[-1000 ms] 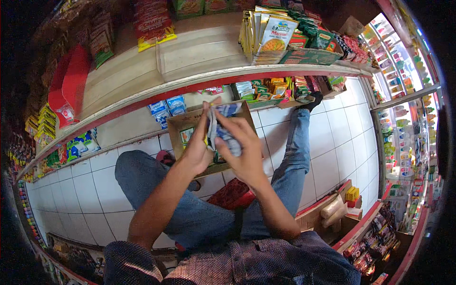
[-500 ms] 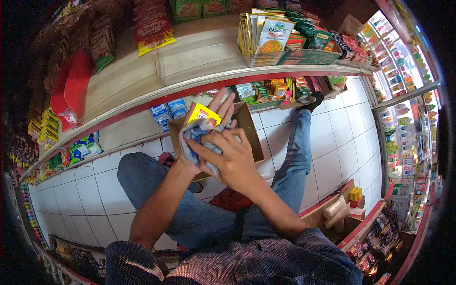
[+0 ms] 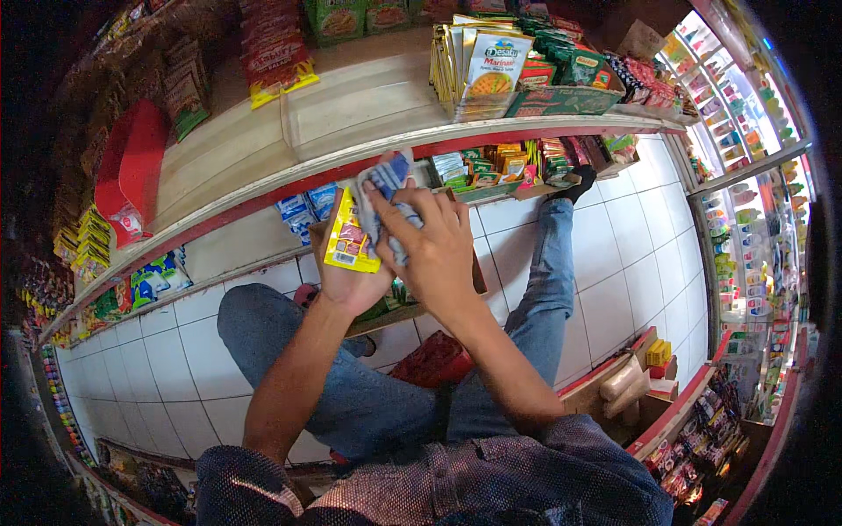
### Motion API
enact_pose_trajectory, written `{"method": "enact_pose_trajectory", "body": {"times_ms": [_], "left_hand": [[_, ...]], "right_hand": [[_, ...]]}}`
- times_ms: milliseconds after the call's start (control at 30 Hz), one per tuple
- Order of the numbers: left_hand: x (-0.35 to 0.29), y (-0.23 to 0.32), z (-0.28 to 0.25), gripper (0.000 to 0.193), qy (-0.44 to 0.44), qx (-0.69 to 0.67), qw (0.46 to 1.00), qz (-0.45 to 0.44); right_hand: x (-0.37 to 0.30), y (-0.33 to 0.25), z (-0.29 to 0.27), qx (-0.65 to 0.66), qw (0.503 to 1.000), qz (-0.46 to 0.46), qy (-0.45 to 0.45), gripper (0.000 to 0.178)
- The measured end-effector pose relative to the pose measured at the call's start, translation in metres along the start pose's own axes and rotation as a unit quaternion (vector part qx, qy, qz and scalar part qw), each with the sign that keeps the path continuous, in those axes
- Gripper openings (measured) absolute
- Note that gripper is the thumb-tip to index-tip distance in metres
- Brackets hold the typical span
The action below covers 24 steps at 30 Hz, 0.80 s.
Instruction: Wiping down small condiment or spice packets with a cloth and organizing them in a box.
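A flat yellow seasoning sachet (image 3: 349, 238) lies on the upturned palm of my left hand (image 3: 353, 291), which supports it from below. The left fingers are mostly covered by the cloth and my other hand. A crumpled grey and blue cloth (image 3: 391, 175) is pressed under the bent fingers of my right hand (image 3: 436, 250), against the sachet's right side and upper part. Below both hands stands a cardboard box (image 3: 480, 274), largely hidden, with some green packets showing inside.
A long shelf (image 3: 368, 81) with a red-edged front crosses ahead of my hands. On it stand upright sachets (image 3: 491, 74) and a red container (image 3: 132, 167). Boxes of small packets (image 3: 500, 167) sit on the lower level. My jeans-clad legs (image 3: 539, 289) spread over white floor tiles.
The cloth and my right hand have moved up toward the left fingertips. More of the yellow sachet is uncovered, and it now sits lower on the left palm.
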<state>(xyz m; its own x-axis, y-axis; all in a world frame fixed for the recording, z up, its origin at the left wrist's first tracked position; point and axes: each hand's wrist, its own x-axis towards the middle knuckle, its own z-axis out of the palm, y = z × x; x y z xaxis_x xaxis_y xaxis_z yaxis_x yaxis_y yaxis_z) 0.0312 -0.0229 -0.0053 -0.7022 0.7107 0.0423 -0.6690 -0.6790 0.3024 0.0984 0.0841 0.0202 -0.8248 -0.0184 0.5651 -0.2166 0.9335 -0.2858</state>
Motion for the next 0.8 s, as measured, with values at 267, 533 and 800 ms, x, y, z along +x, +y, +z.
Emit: {"method": "enact_pose_trajectory", "body": {"times_ms": [267, 533, 800], "left_hand": [[0.011, 0.012, -0.032, 0.070, -0.090, 0.041, 0.994, 0.043], [0.003, 0.025, -0.003, 0.032, 0.058, 0.087, 0.984, 0.142], [0.065, 0.075, 0.042, 0.026, 0.078, 0.623, 0.729, 0.274]], "right_hand": [[-0.037, -0.037, -0.004, 0.103, 0.991, 0.071, -0.047, 0.068], [-0.081, 0.029, -0.033, 0.479, 0.846, 0.202, -0.120, 0.037], [-0.202, 0.133, -0.064, 0.454, 0.696, 0.555, 0.039, 0.031]]}}
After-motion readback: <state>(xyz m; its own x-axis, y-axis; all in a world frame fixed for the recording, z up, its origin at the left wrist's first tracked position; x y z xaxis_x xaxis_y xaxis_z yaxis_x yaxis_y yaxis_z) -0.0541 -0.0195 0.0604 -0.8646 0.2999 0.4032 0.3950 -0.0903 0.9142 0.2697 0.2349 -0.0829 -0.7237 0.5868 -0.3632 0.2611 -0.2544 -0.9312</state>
